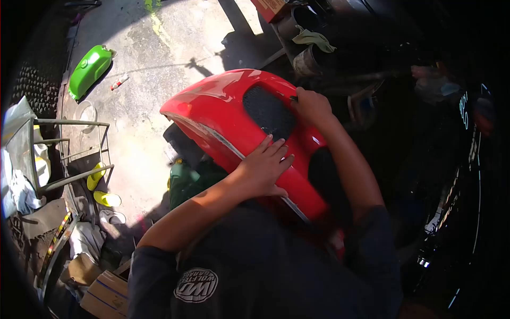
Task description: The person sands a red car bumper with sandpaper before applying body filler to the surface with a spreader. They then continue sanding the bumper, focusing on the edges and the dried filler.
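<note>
A glossy red vehicle body panel, with worn pale patches and large openings, lies in front of my body. My left hand rests on its near side with the fingers stretched and spread, holding nothing. At the right rim of the upper opening, my right hand is closed, its fingertips pinched around something small and dark that I cannot make out. Dark mesh-like material shows through that opening. Part of the panel's lower end is hidden by my arms and shirt.
On the floor at the upper left lie a green fuel tank and a small red-and-white tube. A metal frame stands at the left, near yellow clogs. A cardboard box is at the lower left. The right side is in deep shadow.
</note>
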{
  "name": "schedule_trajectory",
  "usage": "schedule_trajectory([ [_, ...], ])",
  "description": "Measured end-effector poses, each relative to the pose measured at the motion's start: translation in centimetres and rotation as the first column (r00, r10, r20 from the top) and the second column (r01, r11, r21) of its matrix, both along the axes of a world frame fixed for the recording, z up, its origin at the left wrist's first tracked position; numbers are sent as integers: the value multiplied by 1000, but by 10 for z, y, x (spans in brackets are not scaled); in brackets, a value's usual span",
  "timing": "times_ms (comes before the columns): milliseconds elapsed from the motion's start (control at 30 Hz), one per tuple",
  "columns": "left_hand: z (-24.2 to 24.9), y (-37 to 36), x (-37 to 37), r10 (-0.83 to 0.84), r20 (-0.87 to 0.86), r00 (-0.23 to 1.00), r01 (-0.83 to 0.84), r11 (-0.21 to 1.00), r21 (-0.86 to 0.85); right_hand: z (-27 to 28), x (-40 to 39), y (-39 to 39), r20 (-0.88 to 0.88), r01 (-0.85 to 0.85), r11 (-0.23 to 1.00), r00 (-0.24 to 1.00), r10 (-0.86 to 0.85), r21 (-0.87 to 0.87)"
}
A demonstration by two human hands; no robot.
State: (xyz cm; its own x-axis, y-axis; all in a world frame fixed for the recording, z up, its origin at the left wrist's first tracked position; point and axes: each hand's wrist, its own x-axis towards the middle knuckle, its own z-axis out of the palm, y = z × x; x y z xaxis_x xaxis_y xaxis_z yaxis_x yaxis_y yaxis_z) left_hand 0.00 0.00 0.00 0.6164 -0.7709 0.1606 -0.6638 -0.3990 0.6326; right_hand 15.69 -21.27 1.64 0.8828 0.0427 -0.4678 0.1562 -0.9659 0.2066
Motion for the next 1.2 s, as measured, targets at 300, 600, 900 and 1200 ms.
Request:
schedule_trajectory([
  [300,-37,-11,14,227,-53,972,-233,933,-273,-36,44,35,-85,-108,989,991,100,-103],
  [600,-36,-18,19,286,-102,953,-303,900,-312,-41,39,36,-9,-141,984,990,141,-109],
  [900,-36,-21,20,295,-112,949,-315,899,-304,-49,42,34,49,-120,990,991,124,-75],
  [1200,-35,-21,21,290,-116,950,-312,904,-291,-51,44,35,78,-149,986,985,156,-80],
])
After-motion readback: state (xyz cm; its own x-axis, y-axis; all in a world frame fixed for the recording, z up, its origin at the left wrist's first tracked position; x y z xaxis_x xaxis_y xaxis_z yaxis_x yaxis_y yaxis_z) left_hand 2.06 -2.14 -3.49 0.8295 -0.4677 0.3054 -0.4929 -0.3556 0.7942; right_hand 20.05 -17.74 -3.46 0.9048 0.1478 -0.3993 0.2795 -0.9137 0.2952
